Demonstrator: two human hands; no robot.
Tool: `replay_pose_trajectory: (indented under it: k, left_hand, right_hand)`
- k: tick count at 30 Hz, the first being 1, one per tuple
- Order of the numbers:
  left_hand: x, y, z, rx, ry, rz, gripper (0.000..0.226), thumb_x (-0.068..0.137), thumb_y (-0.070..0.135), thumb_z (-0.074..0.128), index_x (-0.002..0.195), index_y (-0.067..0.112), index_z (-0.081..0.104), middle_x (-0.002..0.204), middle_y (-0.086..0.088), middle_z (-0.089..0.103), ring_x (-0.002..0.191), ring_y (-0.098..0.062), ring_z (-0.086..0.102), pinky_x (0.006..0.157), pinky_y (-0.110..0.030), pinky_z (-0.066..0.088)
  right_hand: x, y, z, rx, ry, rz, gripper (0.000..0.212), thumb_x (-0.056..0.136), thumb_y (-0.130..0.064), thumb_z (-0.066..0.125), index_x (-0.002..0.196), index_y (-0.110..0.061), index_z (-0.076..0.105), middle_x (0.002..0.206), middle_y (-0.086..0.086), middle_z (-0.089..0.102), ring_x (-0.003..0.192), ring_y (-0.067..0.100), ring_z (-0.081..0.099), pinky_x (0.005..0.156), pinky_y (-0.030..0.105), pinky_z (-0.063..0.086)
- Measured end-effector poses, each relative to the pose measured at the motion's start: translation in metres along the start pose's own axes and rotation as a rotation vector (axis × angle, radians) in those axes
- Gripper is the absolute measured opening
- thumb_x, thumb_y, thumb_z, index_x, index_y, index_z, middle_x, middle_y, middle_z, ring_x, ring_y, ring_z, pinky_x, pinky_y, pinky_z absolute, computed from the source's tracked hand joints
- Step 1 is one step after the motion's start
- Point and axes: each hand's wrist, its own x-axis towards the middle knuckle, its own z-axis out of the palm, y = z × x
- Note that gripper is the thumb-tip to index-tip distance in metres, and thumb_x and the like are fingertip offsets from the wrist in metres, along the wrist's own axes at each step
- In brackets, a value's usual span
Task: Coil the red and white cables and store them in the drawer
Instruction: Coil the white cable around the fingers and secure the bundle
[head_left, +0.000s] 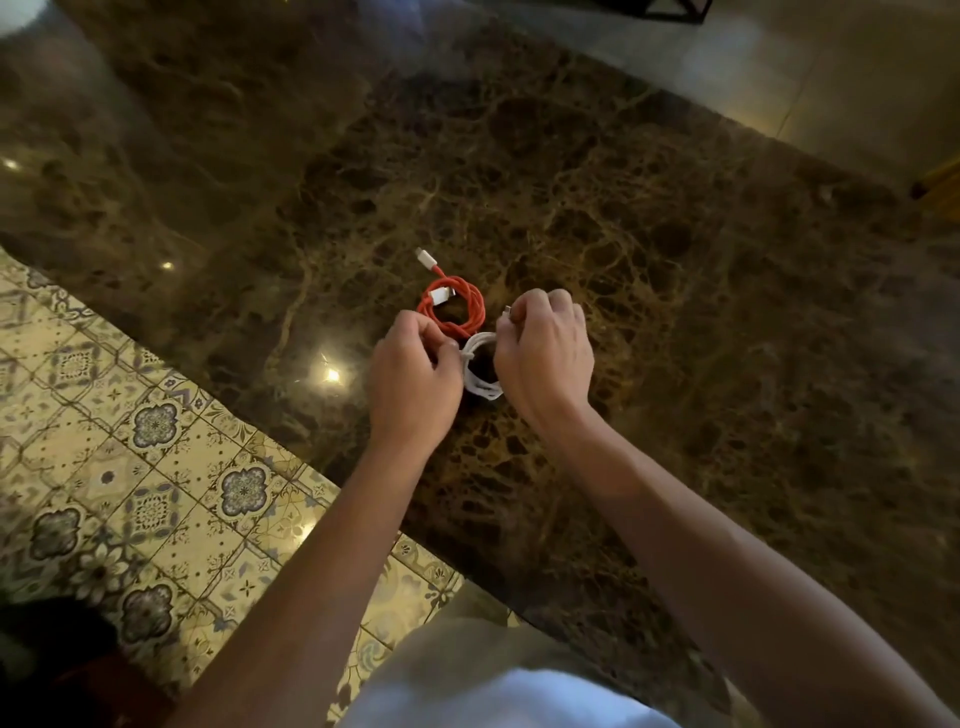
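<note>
Between the two grips, white cable (480, 370) sits as a small coil, ring standing roughly upright over the bench (649, 270), hole facing the camera. Left hand (415, 371) grip: fingers curled, pinching the coil's left rim where a wrap crosses it. Right hand (543, 351) grip: fingers curled round the right rim; a small plug end shows at its fingertips, top side. Both closed on the same coil, neither has slack to spare.

Red cable (453, 307) is already coiled, flat on the bench, just beyond the left grip and touching or nearly touching the white coil's top edge; can't tell which. One white plug lies across its ring, the other sticks out on the far side, pointing away from the grips.

Judgement: white coil is at the tuck/tie-off step; red is done. Loose end is at the right grip, so the right hand threads while the left just anchors. Left hand is nearer the red coil for pickup after.

Drawer not in view. Patterned floor tiles (156, 467) lie left of the bench edge.
</note>
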Motion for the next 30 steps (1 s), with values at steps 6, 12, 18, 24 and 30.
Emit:
replay_pose_trajectory:
  k: [6, 12, 18, 24, 30]
  left_hand:
    - [-0.003, -0.014, 0.006, 0.059, 0.001, 0.215, 0.015, 0.097, 0.032, 0.072, 0.097, 0.020, 0.062, 0.095, 0.007, 0.064, 0.088, -0.014, 0.062, 0.075, -0.027, 0.052]
    - [-0.004, -0.025, 0.013, 0.167, 0.025, 0.290, 0.017, 0.095, 0.030, 0.074, 0.101, 0.014, 0.068, 0.102, 0.006, 0.057, 0.095, -0.010, 0.052, 0.075, -0.022, 0.042]
    - [-0.003, -0.024, 0.005, 0.016, -0.003, 0.260, 0.014, 0.098, 0.030, 0.071, 0.103, 0.018, 0.065, 0.104, 0.007, 0.056, 0.085, -0.009, 0.059, 0.074, -0.017, 0.049]
    - [-0.004, -0.026, -0.005, -0.032, -0.044, 0.235, 0.009, 0.097, 0.024, 0.068, 0.104, 0.022, 0.063, 0.112, 0.005, 0.057, 0.089, 0.003, 0.058, 0.076, -0.012, 0.048]
    - [-0.008, -0.025, -0.015, -0.116, -0.030, 0.204, 0.009, 0.097, 0.010, 0.064, 0.106, 0.013, 0.066, 0.114, 0.001, 0.057, 0.092, 0.010, 0.055, 0.075, -0.005, 0.045]
  right_hand:
    - [0.004, -0.010, 0.007, -0.109, -0.008, -0.080, 0.023, 0.106, -0.027, 0.050, 0.116, -0.012, 0.064, 0.116, 0.003, 0.062, 0.101, 0.017, 0.060, 0.079, 0.028, 0.047]
    - [0.016, 0.000, -0.004, 0.014, -0.093, -0.001, 0.023, 0.099, -0.039, 0.063, 0.112, -0.020, 0.060, 0.109, -0.004, 0.065, 0.088, 0.013, 0.063, 0.070, 0.027, 0.045]
    - [0.015, 0.006, -0.012, 0.108, -0.108, 0.028, 0.020, 0.099, -0.033, 0.063, 0.113, -0.019, 0.063, 0.109, -0.005, 0.065, 0.088, 0.007, 0.060, 0.065, 0.013, 0.040]
    - [0.013, 0.015, -0.022, 0.176, -0.091, 0.062, 0.018, 0.096, -0.025, 0.064, 0.113, -0.019, 0.065, 0.108, -0.006, 0.065, 0.088, 0.005, 0.059, 0.076, 0.021, 0.050]
    - [0.008, 0.027, -0.033, 0.229, -0.085, 0.076, 0.018, 0.095, -0.022, 0.063, 0.113, -0.019, 0.065, 0.107, -0.005, 0.066, 0.096, 0.012, 0.063, 0.087, 0.037, 0.059]
